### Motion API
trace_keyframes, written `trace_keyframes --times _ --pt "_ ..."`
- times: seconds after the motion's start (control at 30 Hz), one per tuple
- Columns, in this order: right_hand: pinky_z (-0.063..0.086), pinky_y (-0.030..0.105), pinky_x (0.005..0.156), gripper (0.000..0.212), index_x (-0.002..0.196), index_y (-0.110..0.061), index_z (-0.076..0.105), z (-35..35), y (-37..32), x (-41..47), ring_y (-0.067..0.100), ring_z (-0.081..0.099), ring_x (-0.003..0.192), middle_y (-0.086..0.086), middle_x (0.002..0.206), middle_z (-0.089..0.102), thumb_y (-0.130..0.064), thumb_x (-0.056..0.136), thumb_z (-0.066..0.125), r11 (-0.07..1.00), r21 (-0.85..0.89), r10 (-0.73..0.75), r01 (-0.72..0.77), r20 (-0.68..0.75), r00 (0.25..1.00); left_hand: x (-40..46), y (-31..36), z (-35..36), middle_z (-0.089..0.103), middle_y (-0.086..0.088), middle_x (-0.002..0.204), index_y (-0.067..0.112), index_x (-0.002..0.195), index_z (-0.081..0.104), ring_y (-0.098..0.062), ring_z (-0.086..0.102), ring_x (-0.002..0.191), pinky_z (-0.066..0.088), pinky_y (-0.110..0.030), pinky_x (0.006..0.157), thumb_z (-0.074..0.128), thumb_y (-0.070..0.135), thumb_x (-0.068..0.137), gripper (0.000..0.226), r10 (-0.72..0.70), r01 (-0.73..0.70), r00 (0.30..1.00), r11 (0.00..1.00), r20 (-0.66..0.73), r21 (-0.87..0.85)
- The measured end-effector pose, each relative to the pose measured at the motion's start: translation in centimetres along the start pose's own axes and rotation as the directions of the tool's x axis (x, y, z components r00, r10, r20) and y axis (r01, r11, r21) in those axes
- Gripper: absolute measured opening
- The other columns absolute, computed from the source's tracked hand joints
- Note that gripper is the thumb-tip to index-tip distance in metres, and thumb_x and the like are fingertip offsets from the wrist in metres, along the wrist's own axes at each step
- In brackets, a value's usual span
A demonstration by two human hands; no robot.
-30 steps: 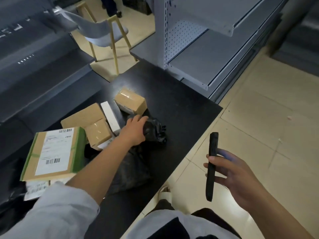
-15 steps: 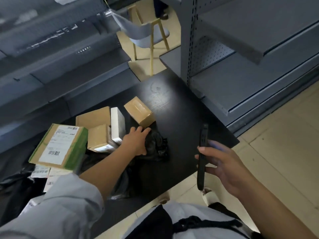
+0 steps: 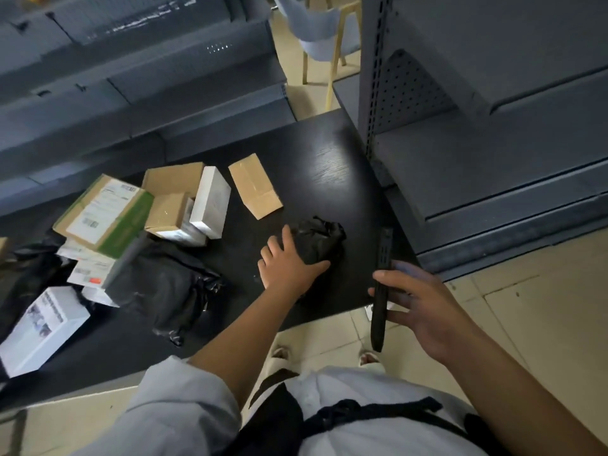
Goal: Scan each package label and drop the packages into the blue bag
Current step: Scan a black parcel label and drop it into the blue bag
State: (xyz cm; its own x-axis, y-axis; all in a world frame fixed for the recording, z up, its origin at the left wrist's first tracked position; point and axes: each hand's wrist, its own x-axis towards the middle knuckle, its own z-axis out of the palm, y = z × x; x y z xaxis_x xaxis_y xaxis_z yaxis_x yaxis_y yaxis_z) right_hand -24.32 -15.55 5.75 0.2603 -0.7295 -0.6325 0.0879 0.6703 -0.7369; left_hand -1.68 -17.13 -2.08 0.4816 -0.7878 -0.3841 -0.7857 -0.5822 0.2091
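My left hand (image 3: 289,263) grips a small package wrapped in crumpled black plastic (image 3: 317,236) that lies on the black table (image 3: 329,159), near its front right part. My right hand (image 3: 419,302) holds a slim black handheld scanner (image 3: 381,291) upright at the table's front right corner, a short way right of the package. More packages lie to the left: a flat brown box (image 3: 255,185), a white box (image 3: 210,202), a small brown box (image 3: 166,212), a green-taped box with a label (image 3: 105,215) and a larger black plastic parcel (image 3: 164,284). No blue bag is in view.
A white printed box (image 3: 42,330) and loose labelled parcels (image 3: 88,271) sit at the table's left end. Grey metal shelving (image 3: 493,159) stands close on the right and more runs behind the table. A chair (image 3: 322,37) stands at the back. Tiled floor lies below.
My left hand has drawn the black-wrapped package away from the brown box, toward the table's front right. My right hand with the scanner has come closer to the table corner.
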Motion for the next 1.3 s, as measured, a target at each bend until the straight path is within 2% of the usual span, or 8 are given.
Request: trace_keyframes --times 0.2,0.4,0.47,0.57,0.67,0.87,1.1,1.3 --pt "0.055 0.043 0.080 0.030 0.117 -0.013 0.070 -1.5 -0.4 0.6 0.032 0.069 0.105 0.011 0.106 0.071 -0.019 0.088 0.073 0.995 -0.075 0.073 -0.068 0.058 0.996 -3.6 -2.3 2.5 0.013 -0.006 0.163 0.041 0.158 0.005 -0.033 0.015 0.150 0.012 -0.051 0.123 0.076 0.056 0.080 0.106 -0.030 0.015 0.997 0.980 -0.074 -0.196" --pt "0.058 0.046 0.084 0.024 0.111 -0.013 0.071 -2.4 -1.1 0.4 0.031 0.070 0.101 0.009 0.101 0.072 -0.017 0.087 0.073 0.990 -0.129 0.076 -0.064 0.088 0.993 -3.5 -1.8 3.2 0.036 -0.004 0.146 0.039 0.146 0.034 -0.031 0.035 0.133 0.029 -0.048 0.117 0.078 0.048 0.073 0.086 -0.150 0.103 0.984 0.921 -0.097 -0.377" --pt "0.058 0.046 0.084 0.022 0.110 -0.013 0.072 -2.7 -1.4 0.3 0.031 0.069 0.099 0.009 0.098 0.072 -0.016 0.088 0.072 0.989 -0.133 0.074 -0.060 0.097 0.993 -3.3 -1.8 3.1 0.047 -0.002 0.137 0.038 0.138 0.041 -0.027 0.050 0.121 0.046 -0.046 0.104 0.080 0.047 0.070 0.079 -0.245 0.185 0.970 0.710 0.008 -0.679" --pt "0.058 0.045 0.082 0.022 0.109 -0.011 0.072 -3.0 -1.7 0.1 0.030 0.069 0.096 0.011 0.098 0.070 -0.015 0.088 0.072 0.990 -0.129 0.069 -0.056 0.100 0.993 -3.2 -2.5 3.4 0.065 -0.006 0.117 0.020 0.132 0.054 -0.018 0.066 0.087 0.054 -0.028 0.063 0.081 0.039 0.075 0.066 -0.295 0.340 0.910 0.124 0.292 -0.932" --pt "0.057 0.049 0.087 0.023 0.107 -0.010 0.072 -3.4 -1.7 0.0 0.030 0.068 0.095 0.011 0.097 0.069 -0.016 0.085 0.073 0.991 -0.128 0.062 -0.049 0.105 0.993 -3.4 -3.4 4.3 0.068 -0.008 0.090 0.009 0.133 0.058 -0.013 0.060 0.055 0.039 -0.024 0.043 0.076 0.044 0.075 0.069 -0.263 0.440 0.861 -0.041 0.434 -0.897" --pt "0.056 0.050 0.088 0.026 0.112 -0.010 0.071 -4.0 -1.5 -0.2 0.033 0.069 0.099 0.012 0.098 0.070 -0.017 0.086 0.072 0.992 -0.122 0.049 -0.036 0.100 0.994 -3.8 -4.1 4.5 0.066 -0.009 0.127 0.021 0.131 0.059 -0.021 0.064 0.099 0.056 -0.034 0.080 0.080 0.042 0.079 0.061 -0.470 0.344 0.841 0.085 0.267 -0.935" --pt "0.057 0.048 0.085 0.035 0.113 -0.012 0.070 -4.5 -1.2 -0.7 0.033 0.069 0.100 0.012 0.097 0.071 -0.021 0.080 0.074 0.996 -0.089 0.032 -0.021 0.121 0.992 -3.4 0.8 1.5 0.026 -0.006 0.154 0.033 0.153 0.019 -0.034 0.026 0.143 0.034 -0.056 0.115 0.079 0.067 0.070 0.107 -0.335 0.261 0.942 0.787 -0.032 -0.559" --pt "0.057 0.047 0.084 0.032 0.109 -0.013 0.071 -5.1 -1.6 -1.7 0.031 0.069 0.095 0.013 0.096 0.071 -0.020 0.078 0.076 0.998 -0.065 -0.002 0.010 0.122 0.993 -3.9 3.3 1.8 0.024 -0.010 0.151 0.034 0.153 0.013 -0.035 0.028 0.139 0.034 -0.051 0.115 0.080 0.044 0.080 0.100 -0.334 0.295 0.942 0.866 -0.028 -0.404"
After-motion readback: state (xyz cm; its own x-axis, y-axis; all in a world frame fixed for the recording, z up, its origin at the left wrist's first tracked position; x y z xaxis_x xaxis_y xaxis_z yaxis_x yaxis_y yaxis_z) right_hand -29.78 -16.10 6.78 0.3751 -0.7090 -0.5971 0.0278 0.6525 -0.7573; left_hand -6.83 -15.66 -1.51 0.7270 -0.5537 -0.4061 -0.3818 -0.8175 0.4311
